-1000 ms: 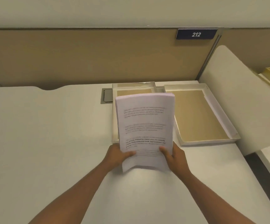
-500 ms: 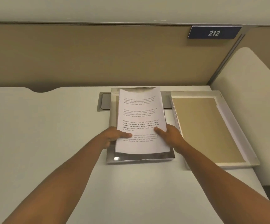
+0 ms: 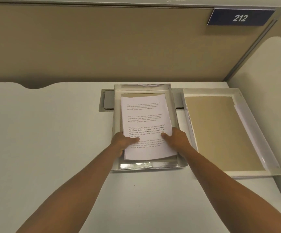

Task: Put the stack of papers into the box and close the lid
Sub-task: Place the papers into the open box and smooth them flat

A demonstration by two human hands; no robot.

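Both hands gripped the papers (image 3: 146, 126) low in the box (image 3: 174, 105): left hand (image 3: 122, 142) & right hand (image 3: 176, 137), thumbs on top, fingers under. Risk as I saw it: pulling fingers out could skew or fan the sheets, snagging the lid (image 3: 257, 125) beside it. Vs 1 s earlier, papers had dropped from upright to nearly flat.

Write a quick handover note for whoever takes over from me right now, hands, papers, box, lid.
Left hand: grip on the white printed paper stack, left edge.
Right hand: grip on its right edge.
The stack sits inside the shallow silver-walled box, slightly skewed.
The white lid with brown inner face lies open side up, right of the box on the white desk.
Done: papers in.
Left: release, put the lid on.
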